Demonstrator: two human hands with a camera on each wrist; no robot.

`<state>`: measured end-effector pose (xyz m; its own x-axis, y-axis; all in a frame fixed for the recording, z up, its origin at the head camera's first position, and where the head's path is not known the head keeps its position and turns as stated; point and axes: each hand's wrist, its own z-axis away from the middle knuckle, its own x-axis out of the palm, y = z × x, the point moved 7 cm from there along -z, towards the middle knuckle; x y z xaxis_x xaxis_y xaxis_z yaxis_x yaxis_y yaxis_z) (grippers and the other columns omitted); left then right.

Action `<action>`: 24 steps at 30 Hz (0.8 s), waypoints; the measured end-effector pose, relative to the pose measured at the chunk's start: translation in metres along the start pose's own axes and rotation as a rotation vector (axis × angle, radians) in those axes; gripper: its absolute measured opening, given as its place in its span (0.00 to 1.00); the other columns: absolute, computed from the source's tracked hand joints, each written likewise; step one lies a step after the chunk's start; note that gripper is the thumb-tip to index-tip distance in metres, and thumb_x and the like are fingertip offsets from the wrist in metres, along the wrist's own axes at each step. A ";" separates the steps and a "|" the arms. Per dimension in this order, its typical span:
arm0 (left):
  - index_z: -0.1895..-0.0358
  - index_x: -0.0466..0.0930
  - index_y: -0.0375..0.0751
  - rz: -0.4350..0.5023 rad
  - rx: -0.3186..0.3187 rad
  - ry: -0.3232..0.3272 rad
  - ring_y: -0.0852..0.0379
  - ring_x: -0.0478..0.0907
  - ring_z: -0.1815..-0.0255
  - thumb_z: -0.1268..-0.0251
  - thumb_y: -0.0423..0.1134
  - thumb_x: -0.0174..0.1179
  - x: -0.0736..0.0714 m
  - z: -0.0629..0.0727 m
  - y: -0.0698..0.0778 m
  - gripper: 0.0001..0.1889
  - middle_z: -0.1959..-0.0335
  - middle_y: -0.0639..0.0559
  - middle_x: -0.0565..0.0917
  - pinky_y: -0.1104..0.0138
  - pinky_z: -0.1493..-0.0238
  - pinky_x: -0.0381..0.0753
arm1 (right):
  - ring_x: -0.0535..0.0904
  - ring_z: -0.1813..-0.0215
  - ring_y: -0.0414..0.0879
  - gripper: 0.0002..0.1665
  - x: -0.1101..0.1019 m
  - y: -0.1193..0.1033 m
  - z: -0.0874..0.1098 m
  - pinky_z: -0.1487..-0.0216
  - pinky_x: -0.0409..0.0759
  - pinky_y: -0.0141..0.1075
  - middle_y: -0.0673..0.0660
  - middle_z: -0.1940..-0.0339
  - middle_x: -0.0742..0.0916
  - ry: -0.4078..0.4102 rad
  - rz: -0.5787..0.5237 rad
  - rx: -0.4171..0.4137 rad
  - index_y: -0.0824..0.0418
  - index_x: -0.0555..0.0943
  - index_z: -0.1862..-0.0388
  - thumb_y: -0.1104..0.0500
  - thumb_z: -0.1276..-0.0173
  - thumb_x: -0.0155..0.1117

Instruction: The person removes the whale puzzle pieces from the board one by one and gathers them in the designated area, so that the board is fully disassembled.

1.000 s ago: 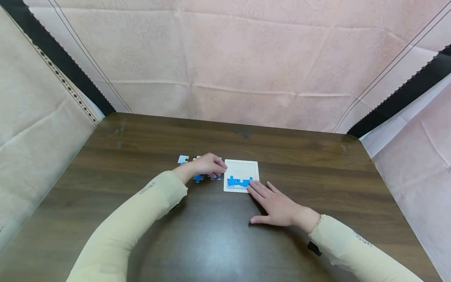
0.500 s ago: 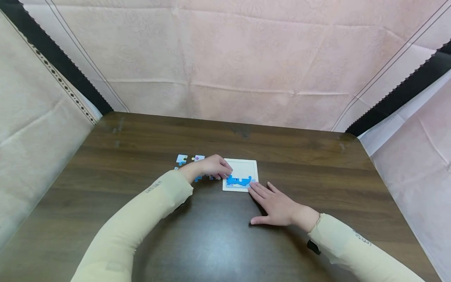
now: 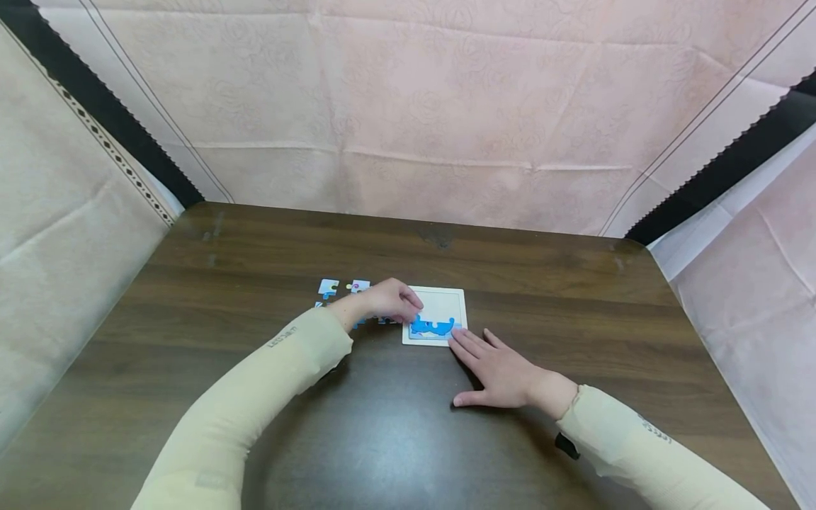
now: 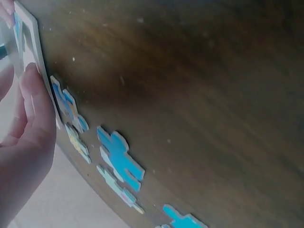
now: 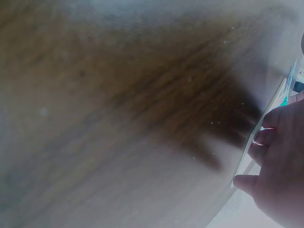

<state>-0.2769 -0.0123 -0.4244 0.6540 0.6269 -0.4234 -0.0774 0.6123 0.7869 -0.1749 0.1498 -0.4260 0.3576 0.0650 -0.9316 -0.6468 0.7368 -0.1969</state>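
The tray on the desk is best steadied by the straight fingers of the right hand, while the left hand, whose grip's contents cannot be told, is guided clear of the blue pieces inside.

Left sleeve and right sleeve: pale cream, loose, with creases. Dark lettering on both forearms, small in view, can't read it. Cuffs slightly greener than the rest. Small black part under the right cuff. Left hand and right hand bare.
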 end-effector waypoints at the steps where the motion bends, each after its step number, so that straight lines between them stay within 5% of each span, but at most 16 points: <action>1: 0.50 0.80 0.37 0.005 -0.005 0.004 0.57 0.80 0.62 0.41 0.34 0.61 0.001 0.000 0.000 0.15 0.56 0.45 0.84 0.67 0.54 0.82 | 0.48 0.23 0.51 0.55 0.000 0.000 0.000 0.26 0.47 0.57 0.57 0.23 0.55 0.000 0.000 -0.001 0.58 0.52 0.25 0.26 0.40 0.49; 9: 0.52 0.80 0.35 0.008 -0.008 0.024 0.59 0.77 0.66 0.43 0.30 0.61 0.005 -0.005 0.000 0.14 0.62 0.47 0.82 0.70 0.60 0.81 | 0.48 0.23 0.53 0.53 -0.007 0.001 -0.003 0.26 0.46 0.57 0.57 0.23 0.56 0.022 -0.017 -0.002 0.58 0.53 0.26 0.28 0.39 0.50; 24: 0.52 0.80 0.36 -0.011 -0.020 -0.006 0.59 0.77 0.63 0.45 0.29 0.63 0.006 -0.004 0.001 0.15 0.61 0.47 0.82 0.69 0.57 0.82 | 0.48 0.23 0.53 0.51 -0.007 -0.007 -0.014 0.27 0.44 0.59 0.56 0.23 0.55 0.013 -0.009 -0.029 0.55 0.54 0.26 0.28 0.39 0.50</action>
<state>-0.2765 -0.0059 -0.4282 0.6594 0.6169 -0.4296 -0.0849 0.6289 0.7728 -0.1823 0.1344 -0.4222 0.3553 0.0497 -0.9334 -0.6631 0.7172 -0.2143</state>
